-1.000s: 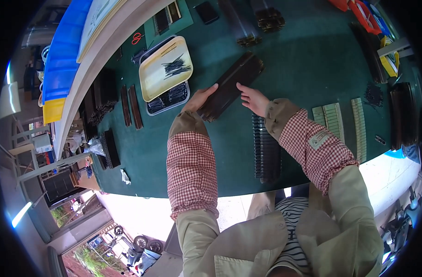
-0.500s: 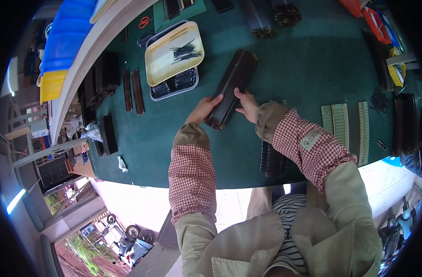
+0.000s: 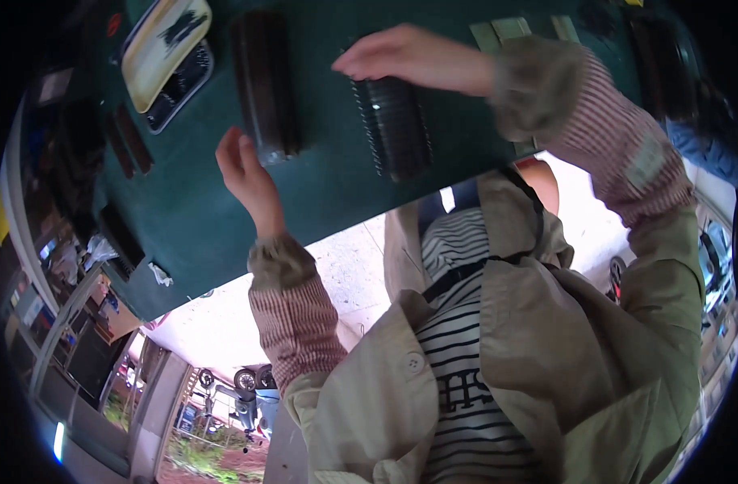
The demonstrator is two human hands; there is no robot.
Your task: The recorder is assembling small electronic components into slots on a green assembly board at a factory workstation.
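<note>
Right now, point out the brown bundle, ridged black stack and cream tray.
Brown bundle [image 3: 266,87]: head view, middle of its top.
Ridged black stack [image 3: 394,129]: head view, middle of its top.
Cream tray [image 3: 149,74]: head view, bare part of its inside.

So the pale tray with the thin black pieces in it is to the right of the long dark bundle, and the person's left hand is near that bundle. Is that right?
Not quite: in the head view, the pale tray with the thin black pieces is to the left of the long dark bundle. The left hand is indeed near that bundle.
</note>
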